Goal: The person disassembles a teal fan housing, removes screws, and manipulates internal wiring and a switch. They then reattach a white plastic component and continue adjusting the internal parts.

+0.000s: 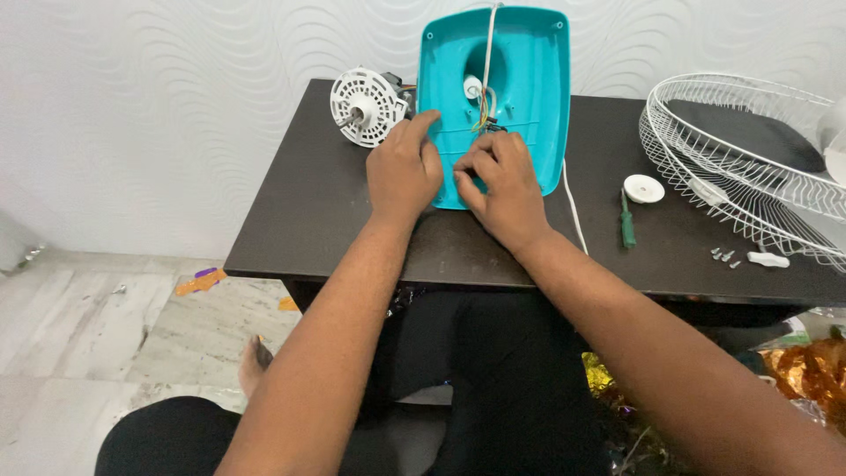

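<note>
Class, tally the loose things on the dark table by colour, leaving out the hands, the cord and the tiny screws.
Teal: 1, the fan base
White: 4, motor housing, wire grille, round cap, small clip
Green: 1, screwdriver
Total: 6

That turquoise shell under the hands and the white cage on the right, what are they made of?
Turquoise shell: likely moulded plastic, smooth with a soft sheen and rounded edges. White cage: probably coated metal wire, thin even rods; the coating kind is unclear.

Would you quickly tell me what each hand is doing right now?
Left hand: resting on the teal fan base, holding nothing.
Right hand: fingers curled on the base; grip cannot be told.
</note>
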